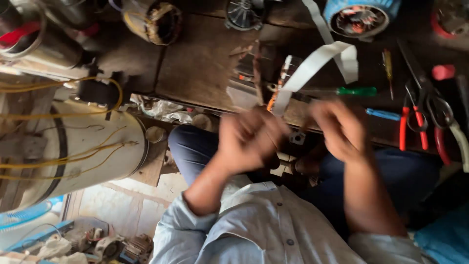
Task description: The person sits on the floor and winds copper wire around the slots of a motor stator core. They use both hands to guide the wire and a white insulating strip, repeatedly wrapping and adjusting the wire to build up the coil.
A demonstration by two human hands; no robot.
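While both hands are blurred, the left hand (249, 139) looks curled shut around the lower end of a white strip (312, 66), which rises from its fingers and loops above them over the wooden bench (195, 63). Whether the right hand (342, 129), just beside it, grips anything cannot be told; its fingers look half bent. By the look of it the strip work is midway: one long strip is in hand, none laid down finished. Beyond the fingers lie one green-handled screwdriver (356, 91), one blue-handled tool (383, 114), red-handled pliers (413, 124) and scissors (442, 110). Farther up sit two wound motor cores (154, 19), one yellowish, one blue.
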